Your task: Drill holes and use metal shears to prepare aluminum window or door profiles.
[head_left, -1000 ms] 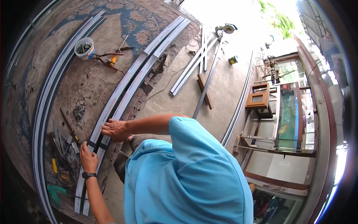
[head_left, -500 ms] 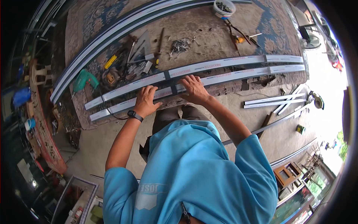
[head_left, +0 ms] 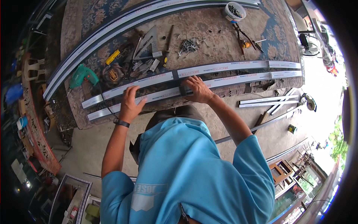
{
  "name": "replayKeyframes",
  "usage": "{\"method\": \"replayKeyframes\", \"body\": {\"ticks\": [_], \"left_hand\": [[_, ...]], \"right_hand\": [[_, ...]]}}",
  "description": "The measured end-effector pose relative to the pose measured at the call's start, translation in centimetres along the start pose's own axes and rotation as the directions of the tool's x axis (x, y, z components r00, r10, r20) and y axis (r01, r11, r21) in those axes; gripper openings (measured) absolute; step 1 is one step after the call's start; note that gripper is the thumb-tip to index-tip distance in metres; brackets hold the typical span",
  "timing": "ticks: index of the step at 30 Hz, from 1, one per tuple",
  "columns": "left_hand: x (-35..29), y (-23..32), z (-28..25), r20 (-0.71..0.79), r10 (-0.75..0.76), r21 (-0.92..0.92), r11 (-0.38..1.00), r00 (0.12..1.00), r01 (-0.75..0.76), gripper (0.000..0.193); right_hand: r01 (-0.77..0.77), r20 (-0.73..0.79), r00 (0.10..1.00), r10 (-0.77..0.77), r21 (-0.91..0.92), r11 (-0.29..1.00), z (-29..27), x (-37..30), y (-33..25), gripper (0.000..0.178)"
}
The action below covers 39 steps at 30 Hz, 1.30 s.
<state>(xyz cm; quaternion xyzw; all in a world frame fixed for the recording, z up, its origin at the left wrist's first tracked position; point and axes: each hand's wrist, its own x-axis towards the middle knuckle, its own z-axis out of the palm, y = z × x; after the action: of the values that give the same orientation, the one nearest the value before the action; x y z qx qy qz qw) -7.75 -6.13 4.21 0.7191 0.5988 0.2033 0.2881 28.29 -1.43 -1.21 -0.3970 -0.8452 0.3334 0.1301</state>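
Observation:
Side by side along the table's near edge lie two long metal profiles faced with white printed film: a far profile (head_left: 216, 68) and a near profile (head_left: 238, 80). My right hand (head_left: 199, 90) grips the near profile beside its dark uncovered gap, fingers over the far side and thumb on the near side. Farther left, my left hand (head_left: 130, 105) is at the near profile, thumb and fingers spread, holding nothing. A dark band (head_left: 120, 121) circles my left wrist. Beyond that hand, a green power drill (head_left: 84, 76) rests with its cord crossing both profiles.
On the carpet-covered table (head_left: 209, 41) lie a yellow cutter (head_left: 112, 56), a tape measure (head_left: 115, 73), a set square (head_left: 151, 43), loose screws (head_left: 189, 46) and pliers (head_left: 241, 36). A white tub (head_left: 235, 14) stands beyond them. Profile offcuts (head_left: 266, 101) and a circular saw (head_left: 308, 102) are right of me.
My left hand has moved left along the near profile and its fingers have spread. My right hand stays on the near profile by the gap. The whole view has shifted slightly.

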Motion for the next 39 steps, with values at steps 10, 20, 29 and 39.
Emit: {"method": "replayKeyframes", "body": {"ticks": [10,20,29,39], "left_hand": [[1.8,-4.6,-3.7,-0.112,-0.049,-0.005,0.999,0.992,0.049,0.055],[3.2,-6.6,-5.9,-0.175,-0.158,-0.044,0.987,0.972,0.153,0.052],[7.4,-3.9,-3.5,-0.148,-0.015,-0.043,0.999,0.989,0.009,0.039],[19.0,-0.4,3.5,0.009,0.244,0.128,0.961,0.97,-0.243,0.033]], "right_hand": [[-0.021,0.001,1.0,0.021,0.022,1.0,-0.1,0.4,0.2,0.062],[-0.069,0.042,0.997,0.068,0.029,0.997,-0.1,0.4,0.2,0.062],[-0.083,0.059,0.995,0.084,-0.014,0.996,-0.2,0.5,-0.3,0.063],[-0.096,0.028,0.995,0.095,0.005,0.995,-1.1,0.3,-1.2,0.076]]}}
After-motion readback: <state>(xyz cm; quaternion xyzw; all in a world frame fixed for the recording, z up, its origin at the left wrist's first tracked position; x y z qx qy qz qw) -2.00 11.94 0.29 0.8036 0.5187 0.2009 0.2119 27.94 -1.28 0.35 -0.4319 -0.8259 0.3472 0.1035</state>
